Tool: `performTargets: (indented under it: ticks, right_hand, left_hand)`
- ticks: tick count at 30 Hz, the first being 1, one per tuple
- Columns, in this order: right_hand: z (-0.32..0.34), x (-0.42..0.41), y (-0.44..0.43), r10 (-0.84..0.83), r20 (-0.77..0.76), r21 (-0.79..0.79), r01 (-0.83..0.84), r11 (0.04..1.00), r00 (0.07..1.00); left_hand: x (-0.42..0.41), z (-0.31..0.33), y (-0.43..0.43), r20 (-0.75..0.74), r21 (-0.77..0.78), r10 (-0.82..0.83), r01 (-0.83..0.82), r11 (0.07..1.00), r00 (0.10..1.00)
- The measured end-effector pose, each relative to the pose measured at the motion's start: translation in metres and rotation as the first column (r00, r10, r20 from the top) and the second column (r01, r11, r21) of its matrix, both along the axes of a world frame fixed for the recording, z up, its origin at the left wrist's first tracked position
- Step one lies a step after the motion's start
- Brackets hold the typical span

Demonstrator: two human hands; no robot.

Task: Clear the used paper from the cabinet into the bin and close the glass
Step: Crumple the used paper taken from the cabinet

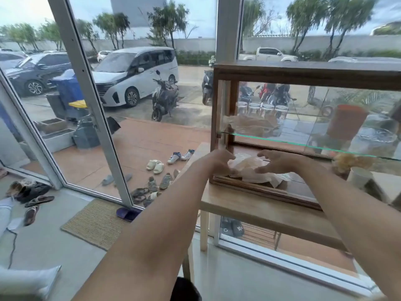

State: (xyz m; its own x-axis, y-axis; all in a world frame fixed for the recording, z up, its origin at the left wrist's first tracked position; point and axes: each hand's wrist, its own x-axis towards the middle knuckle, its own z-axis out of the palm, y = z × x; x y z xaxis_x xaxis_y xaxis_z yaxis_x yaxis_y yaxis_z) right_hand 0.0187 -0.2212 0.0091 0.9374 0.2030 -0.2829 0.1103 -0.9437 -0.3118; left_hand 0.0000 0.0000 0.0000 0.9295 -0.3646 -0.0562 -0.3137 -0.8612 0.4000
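I see both of my arms reaching into the bottom part of the wooden cabinet (303, 70), which stands on a pale wooden surface (260, 211) by the big window. The crumpled white paper (249, 168) lies on the cabinet floor, under the glass shelf (282, 141). My left hand (219, 161) touches the left side of the paper, and its fingers are curled, but I cannot tell if they grip it. My right hand (280, 161) is over the paper's right side with its fingers (263, 169) spread wide and bent. Four clear jars (260, 110) stand on the shelf above.
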Motion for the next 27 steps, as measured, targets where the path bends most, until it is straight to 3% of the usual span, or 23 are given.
performTargets:
  ticks: [8,21,27]
  right_hand:
    - [-0.038,0.046,-0.004,-0.051,0.034,-0.100,0.054,0.994,0.998]
    - [-0.066,0.091,-0.005,-0.051,-0.124,-0.020,0.049,0.999,0.991]
    - [-0.074,0.085,-0.002,-0.118,-0.030,0.081,0.120,0.989,0.993]
  left_hand:
    - [0.053,-0.031,-0.028,-0.046,0.037,-0.023,0.025,0.999,0.999]
    - [0.130,-0.060,-0.053,-0.208,0.209,-0.030,0.075,0.975,0.978]
    - [0.141,-0.082,-0.055,-0.121,0.092,-0.103,0.115,0.989,0.987]
